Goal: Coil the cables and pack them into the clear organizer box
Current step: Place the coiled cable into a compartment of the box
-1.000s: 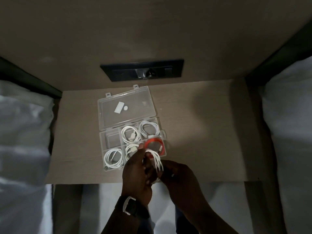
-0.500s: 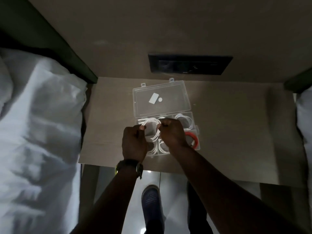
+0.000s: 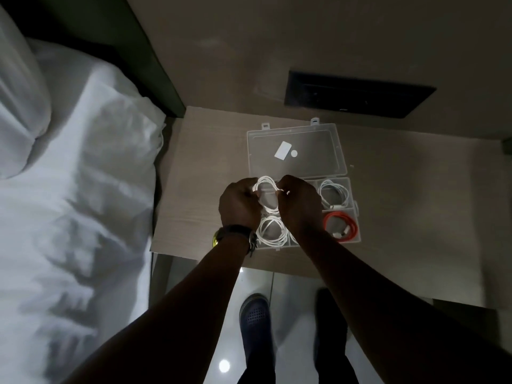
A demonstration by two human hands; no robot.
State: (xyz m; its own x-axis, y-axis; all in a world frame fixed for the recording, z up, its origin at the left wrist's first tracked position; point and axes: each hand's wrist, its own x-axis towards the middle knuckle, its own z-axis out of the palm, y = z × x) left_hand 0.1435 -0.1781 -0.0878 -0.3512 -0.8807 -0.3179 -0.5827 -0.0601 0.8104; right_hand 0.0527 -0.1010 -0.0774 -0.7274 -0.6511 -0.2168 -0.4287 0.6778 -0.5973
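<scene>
The clear organizer box point(image 3: 353, 217) lies open on the bedside table, its lid point(image 3: 296, 152) flat behind it. My left hand point(image 3: 239, 205) and my right hand point(image 3: 299, 203) both pinch a coiled white cable point(image 3: 267, 187) just above the box's back-left compartments. A second white coil point(image 3: 273, 231) rests in the front-left compartment. Another white coil point(image 3: 333, 194) fills the back-right one. An orange-red coil point(image 3: 340, 225) sits in the front-right one. My hands hide the middle compartments.
The wooden bedside table point(image 3: 199, 189) is narrow, with a white-sheeted bed point(image 3: 77, 203) pressed against its left side. A black socket panel point(image 3: 357, 97) sits in the wall behind. My shoes point(image 3: 255, 314) stand on glossy floor below the table's front edge.
My hands carried the white coil from the table's front edge up over the box's left half. The camera swung left, bringing the left bed into view.
</scene>
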